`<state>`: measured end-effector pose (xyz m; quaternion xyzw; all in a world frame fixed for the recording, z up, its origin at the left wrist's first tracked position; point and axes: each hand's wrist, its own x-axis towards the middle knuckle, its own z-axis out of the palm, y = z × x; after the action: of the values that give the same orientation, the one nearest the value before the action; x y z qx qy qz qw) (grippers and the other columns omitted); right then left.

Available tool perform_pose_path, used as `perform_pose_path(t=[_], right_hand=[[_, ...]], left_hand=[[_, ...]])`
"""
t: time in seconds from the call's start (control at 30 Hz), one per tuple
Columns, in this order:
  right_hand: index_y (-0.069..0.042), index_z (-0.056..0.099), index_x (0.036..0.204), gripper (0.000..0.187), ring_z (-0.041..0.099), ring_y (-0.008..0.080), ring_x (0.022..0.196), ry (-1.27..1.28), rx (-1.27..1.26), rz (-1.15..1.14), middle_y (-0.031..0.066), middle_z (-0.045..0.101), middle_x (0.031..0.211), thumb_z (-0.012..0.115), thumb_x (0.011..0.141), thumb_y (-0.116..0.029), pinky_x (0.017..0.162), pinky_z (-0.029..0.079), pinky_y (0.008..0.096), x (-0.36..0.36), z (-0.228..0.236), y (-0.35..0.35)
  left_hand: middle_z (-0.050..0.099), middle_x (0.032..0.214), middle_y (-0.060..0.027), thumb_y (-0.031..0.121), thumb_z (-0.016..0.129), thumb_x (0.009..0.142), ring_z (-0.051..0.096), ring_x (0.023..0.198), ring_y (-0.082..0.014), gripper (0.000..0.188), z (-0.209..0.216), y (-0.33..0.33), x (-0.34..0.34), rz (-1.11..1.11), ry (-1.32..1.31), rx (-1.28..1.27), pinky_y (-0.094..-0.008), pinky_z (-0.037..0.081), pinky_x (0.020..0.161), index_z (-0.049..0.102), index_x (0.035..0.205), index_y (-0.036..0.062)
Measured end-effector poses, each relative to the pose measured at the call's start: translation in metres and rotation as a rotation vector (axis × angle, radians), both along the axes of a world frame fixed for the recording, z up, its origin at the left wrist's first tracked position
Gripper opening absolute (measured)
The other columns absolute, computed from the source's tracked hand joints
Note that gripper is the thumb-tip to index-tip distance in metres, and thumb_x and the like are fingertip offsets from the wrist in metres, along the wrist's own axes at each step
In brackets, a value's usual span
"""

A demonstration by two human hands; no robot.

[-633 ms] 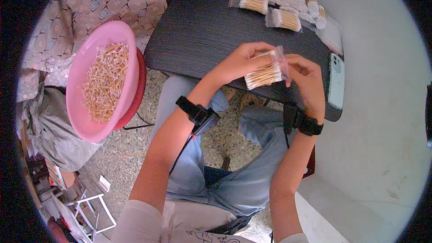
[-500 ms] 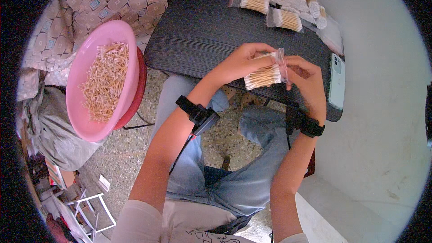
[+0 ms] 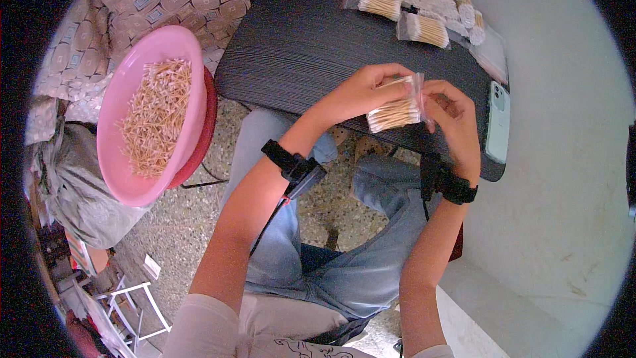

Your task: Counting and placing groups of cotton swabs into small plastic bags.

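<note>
A small clear plastic bag of cotton swabs (image 3: 395, 114) is held up between my two hands, over the near edge of the dark table. My left hand (image 3: 364, 95) grips its left side, the thumb lying across the swabs. At the bag's right end, where the clear plastic bunches up, my right hand (image 3: 452, 111) pinches it with thumb and fingers. The swabs lie side by side with their white tips toward the bag's edges. Part of the bag is hidden behind my left fingers.
Several filled swab bags (image 3: 424, 30) are heaped at the table's far right. A pale phone (image 3: 497, 122) lies on the table's right edge, near the wall (image 3: 563, 179). To my left, a pink basin (image 3: 112, 152) of loose swabs rests on a red stool (image 3: 207, 116).
The swab bag has shifted slightly to the right with my left hand. Both hands keep hold of it, and the view has moved a little.
</note>
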<state>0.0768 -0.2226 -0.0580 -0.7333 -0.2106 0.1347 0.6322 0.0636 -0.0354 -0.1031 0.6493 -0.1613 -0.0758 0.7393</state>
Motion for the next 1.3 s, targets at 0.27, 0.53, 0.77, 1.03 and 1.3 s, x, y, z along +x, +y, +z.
perform_pose_path(t=[0.27, 0.53, 0.77, 1.03, 1.3], right_hand=[[-0.004, 0.057, 0.092, 0.014, 0.043, 0.0048, 0.057, 0.024, 0.066, -0.129, -0.0021, 0.053, 0.072, 0.055, 0.09, -0.018, 0.049, 0.032, 0.0199, 0.004, -0.008, 0.007], [-0.004, 0.059, 0.091, 0.014, 0.046, 0.0068, 0.061, 0.012, 0.222, -0.367, 0.0002, 0.055, 0.074, 0.056, 0.09, -0.017, 0.053, 0.036, 0.021, 0.006, -0.005, 0.003], [0.0, 0.063, 0.09, 0.013, 0.052, 0.0057, 0.07, -0.002, 0.058, -0.236, 0.0004, 0.061, 0.079, 0.06, 0.086, -0.013, 0.061, 0.04, 0.0198, 0.003, -0.006, 0.006], [0.001, 0.063, 0.082, 0.01, 0.051, 0.005, 0.066, -0.141, -0.075, -0.22, -0.0009, 0.06, 0.073, 0.065, 0.082, -0.009, 0.06, 0.041, 0.0199, 0.004, -0.006, 0.007], [0.003, 0.061, 0.081, 0.017, 0.055, 0.0129, 0.063, -0.59, -0.283, -0.259, 0.0075, 0.06, 0.074, 0.064, 0.083, -0.013, 0.059, 0.042, 0.0229, -0.002, 0.003, 0.012]], left_hand=[[0.061, 0.099, -0.0025, 0.027, 0.055, 0.091, 0.057, 0.088, -0.0091, 0.037, 0.0, -0.002, 0.001, 0.017, 0.069, -0.114, -0.0237, 0.048, 0.076, 0.051, 0.119, 0.003], [0.058, 0.104, -0.0027, 0.027, 0.059, 0.089, 0.055, 0.093, -0.0097, 0.044, 0.002, -0.005, -0.002, 0.051, 0.024, -0.083, -0.0244, 0.046, 0.079, 0.047, 0.123, 0.003], [0.056, 0.113, -0.0036, 0.025, 0.056, 0.091, 0.052, 0.102, -0.0108, 0.042, -0.006, -0.006, 0.003, 0.012, -0.02, -0.136, -0.0245, 0.045, 0.085, 0.045, 0.126, 0.0038], [0.055, 0.116, -0.0032, 0.022, 0.054, 0.092, 0.051, 0.106, -0.0111, 0.039, -0.009, -0.005, 0.004, 0.053, -0.049, -0.091, -0.0257, 0.043, 0.09, 0.045, 0.126, 0.0054], [0.056, 0.113, -0.0033, 0.021, 0.054, 0.092, 0.053, 0.104, -0.0112, 0.038, -0.007, -0.005, 0.002, 0.085, -0.035, -0.115, -0.0254, 0.045, 0.087, 0.046, 0.125, 0.0048]])
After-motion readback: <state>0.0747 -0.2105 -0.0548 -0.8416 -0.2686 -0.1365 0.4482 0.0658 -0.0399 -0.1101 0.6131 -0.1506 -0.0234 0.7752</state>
